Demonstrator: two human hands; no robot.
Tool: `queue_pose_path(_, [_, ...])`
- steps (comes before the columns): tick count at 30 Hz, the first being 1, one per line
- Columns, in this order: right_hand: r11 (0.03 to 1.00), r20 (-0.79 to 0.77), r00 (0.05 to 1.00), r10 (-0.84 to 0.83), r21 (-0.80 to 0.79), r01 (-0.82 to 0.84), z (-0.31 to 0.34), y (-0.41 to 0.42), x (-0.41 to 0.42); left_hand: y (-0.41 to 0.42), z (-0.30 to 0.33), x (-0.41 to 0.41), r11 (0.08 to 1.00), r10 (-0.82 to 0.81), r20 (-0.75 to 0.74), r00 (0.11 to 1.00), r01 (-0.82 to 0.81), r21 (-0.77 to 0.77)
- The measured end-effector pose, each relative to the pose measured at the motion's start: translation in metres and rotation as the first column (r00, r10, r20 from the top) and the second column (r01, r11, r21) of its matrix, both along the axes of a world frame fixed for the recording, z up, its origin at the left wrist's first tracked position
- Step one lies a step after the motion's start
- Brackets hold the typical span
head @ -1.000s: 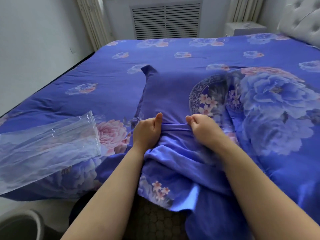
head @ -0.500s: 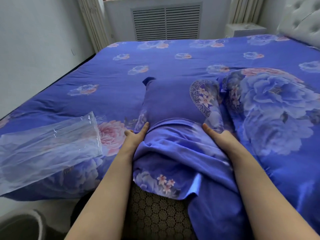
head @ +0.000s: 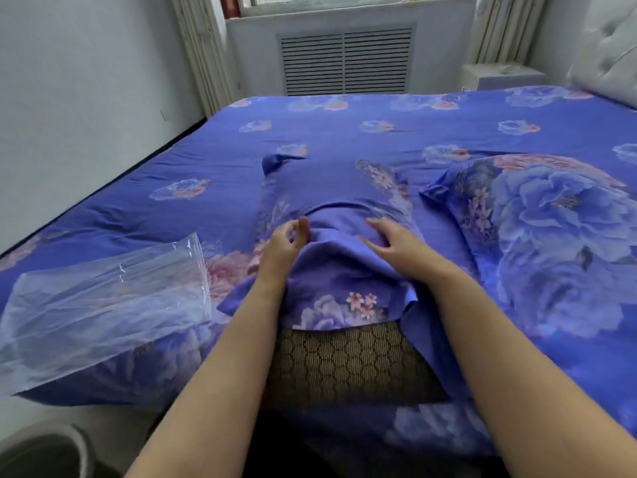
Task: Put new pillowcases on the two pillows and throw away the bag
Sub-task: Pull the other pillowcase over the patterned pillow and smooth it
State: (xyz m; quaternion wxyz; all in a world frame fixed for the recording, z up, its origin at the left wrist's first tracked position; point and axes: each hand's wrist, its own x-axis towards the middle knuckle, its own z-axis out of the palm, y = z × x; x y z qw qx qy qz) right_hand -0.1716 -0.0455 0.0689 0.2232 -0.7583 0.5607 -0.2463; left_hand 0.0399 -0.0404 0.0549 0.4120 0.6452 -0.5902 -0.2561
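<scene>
A blue floral bedsheet (head: 213, 139) spreads beneath and beyond the hands. Far ahead of them stand a slatted radiator cover (head: 346, 60) and a window (head: 310, 0); a white nightstand (head: 501, 75) and tufted headboard (head: 610, 53) lie far right.

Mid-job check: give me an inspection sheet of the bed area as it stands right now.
Surface: bed sheet, blue floral, spread flat.
Job's things: pillow half in pillowcase, honeycomb end bare; second pillow cased, to the right; clear bag on the bed's left edge.
Clutter: nothing seen.
Hands: left hand and right hand open on the pillowcase flap.
Cables: nothing seen.
Surroundings: radiator grille, headboard, bin rim bottom left.
</scene>
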Motion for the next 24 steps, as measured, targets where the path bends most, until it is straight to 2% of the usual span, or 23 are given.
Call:
queue_pose_path(2, [0.997, -0.016, 0.997, 0.074, 0.02, -0.073, -0.003, 0.019, -0.008, 0.027, -0.009, -0.001, 0.984, -0.13, -0.009, 0.991, 0.128, -0.123])
queue_pose_path(4, [0.986, 0.008, 0.992, 0.125, 0.114, -0.125, 0.002, 0.036, -0.023, 0.04, -0.017, 0.004, 0.967, -0.151, 0.149, 0.977, 0.177, -0.185])
queue_pose_path(6, [0.973, 0.006, 0.987, 0.159, 0.168, -0.158, 0.01, 0.05, -0.032, 0.044, -0.021, 0.008, 0.968, -0.049, 0.346, 0.937, 0.13, -0.215])
queue_pose_path(7, [0.972, -0.008, 0.986, 0.165, 0.17, -0.161, 0.011, 0.053, -0.031, 0.045, -0.019, 0.006, 0.969, 0.044, 0.368, 0.929, 0.05, -0.241])
queue_pose_path(9, [0.971, -0.072, 0.98, 0.184, 0.168, -0.17, 0.012, 0.063, -0.028, 0.055, -0.009, -0.005, 0.931, 0.227, 0.285, 0.931, -0.121, -0.344])
queue_pose_path(11, [0.953, -0.101, 0.967, 0.235, 0.218, -0.209, 0.01, 0.071, -0.034, 0.067, -0.002, -0.019, 0.878, 0.271, 0.149, 0.951, -0.18, -0.443])
queue_pose_path(13, [0.897, 0.014, 0.95, 0.311, 0.327, -0.298, 0.011, 0.078, -0.049, 0.077, -0.005, -0.03, 0.865, 0.241, 0.111, 0.964, -0.161, -0.475])
queue_pose_path(15, [0.844, 0.096, 0.939, 0.331, 0.414, -0.34, 0.009, 0.081, -0.061, 0.077, -0.013, -0.033, 0.873, 0.251, 0.163, 0.954, -0.15, -0.463])
queue_pose_path(16, [0.863, 0.051, 0.945, 0.324, 0.392, -0.318, 0.004, 0.081, -0.061, 0.075, -0.018, -0.033, 0.881, 0.25, 0.195, 0.948, -0.14, -0.451])
queue_pose_path(17, [0.918, -0.019, 0.959, 0.282, 0.297, -0.264, -0.004, 0.08, -0.057, 0.073, -0.021, -0.032, 0.886, 0.251, 0.216, 0.943, -0.135, -0.444])
queue_pose_path(18, [0.975, -0.057, 0.982, 0.183, 0.137, -0.174, -0.012, 0.078, -0.05, 0.07, -0.023, -0.03, 0.884, 0.259, 0.225, 0.939, -0.136, -0.447])
queue_pose_path(19, [0.999, 0.0, 0.999, 0.039, -0.022, -0.039, -0.017, 0.077, -0.044, 0.067, -0.023, -0.027, 0.88, 0.27, 0.224, 0.936, -0.146, -0.451])
queue_pose_path(20, [0.986, 0.113, 0.988, -0.107, -0.114, 0.119, -0.016, 0.078, -0.04, 0.066, -0.023, -0.026, 0.878, 0.28, 0.211, 0.937, -0.161, -0.452])
queue_pose_path(21, [0.968, 0.248, 0.954, -0.169, -0.142, 0.208, -0.014, 0.079, -0.04, 0.067, -0.024, -0.027, 0.878, 0.284, 0.199, 0.938, -0.171, -0.448])
queue_pose_path(22, [0.974, 0.325, 0.931, -0.168, -0.092, 0.208, -0.01, 0.078, -0.041, 0.067, -0.025, -0.027, 0.881, 0.287, 0.207, 0.935, -0.174, -0.439])
queue_pose_path(23, [0.989, 0.349, 0.928, -0.128, -0.029, 0.147, -0.006, 0.077, -0.044, 0.069, -0.028, -0.028, 0.89, 0.277, 0.232, 0.932, -0.158, -0.427])
queue_pose_path(24, [0.995, 0.293, 0.951, -0.096, 0.021, 0.093, -0.001, 0.078, -0.046, 0.071, -0.03, -0.028, 0.894, 0.262, 0.258, 0.93, -0.134, -0.427])
